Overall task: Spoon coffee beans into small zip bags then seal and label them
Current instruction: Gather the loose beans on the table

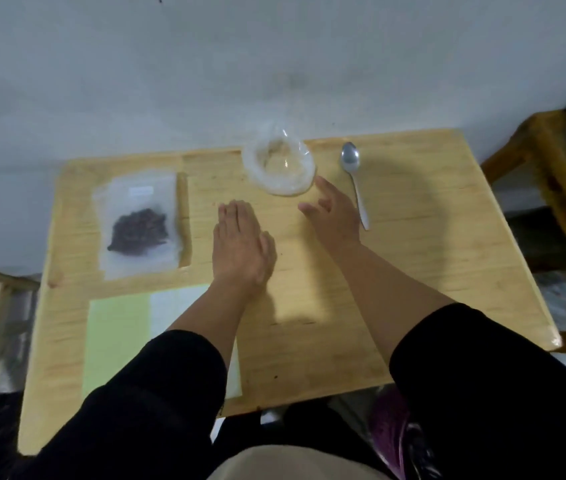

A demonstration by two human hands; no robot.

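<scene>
Coffee beans (139, 230) sit in a floppy, lightweight zip bag (138, 223) at 9 o'clock, probably best pinched by its top edge, while left hand (240, 244) and right hand (335, 216) are both flat-fingered, holding nothing.

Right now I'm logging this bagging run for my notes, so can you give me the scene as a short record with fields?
surface: wooden table
filled item: zip bag with coffee beans, lying flat at the left
far centre: clear plastic bag, rolled open, looks nearly empty
tool: spoon lying on the table, right of the clear bag, untouched
paper: green and white sheets at the near left
left hand: flat on the table, holding nothing
right hand: fingers spread, beside the spoon, holding nothing
</scene>
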